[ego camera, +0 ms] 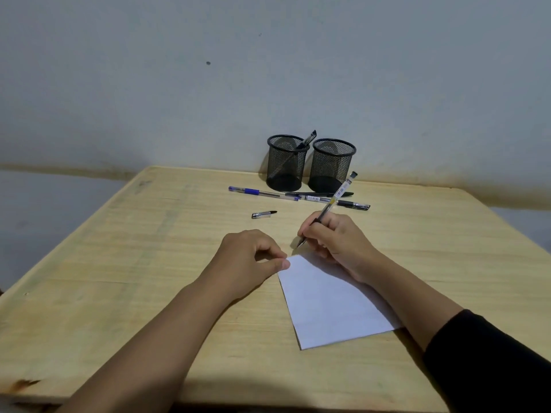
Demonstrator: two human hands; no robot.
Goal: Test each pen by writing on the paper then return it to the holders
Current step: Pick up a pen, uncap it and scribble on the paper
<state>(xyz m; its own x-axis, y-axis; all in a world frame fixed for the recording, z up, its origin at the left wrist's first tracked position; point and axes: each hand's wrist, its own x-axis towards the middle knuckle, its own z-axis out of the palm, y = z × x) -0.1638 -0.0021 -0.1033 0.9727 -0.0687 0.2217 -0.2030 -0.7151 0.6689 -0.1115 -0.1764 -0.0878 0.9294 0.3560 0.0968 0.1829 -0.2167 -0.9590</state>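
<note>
My right hand [334, 242] grips a clear black-ink pen [335, 199], tip down just beyond the far corner of a white paper [328, 305]. My left hand [250, 257] rests on the table, thumb pressing the paper's far corner. Two black mesh holders stand at the back: the left holder [286, 163] has one dark pen [307, 140] leaning in it, the right holder [331, 165] looks empty. In front of them lie a blue pen [259, 192], a black pen [320, 194] and another black pen [354, 205]. A loose pen cap [264, 214] lies nearer me.
The wooden table [119, 263] stands against a grey wall [208, 84]. A black sleeve [492, 362] covers my right forearm at the lower right. The table's left edge slopes away at the left.
</note>
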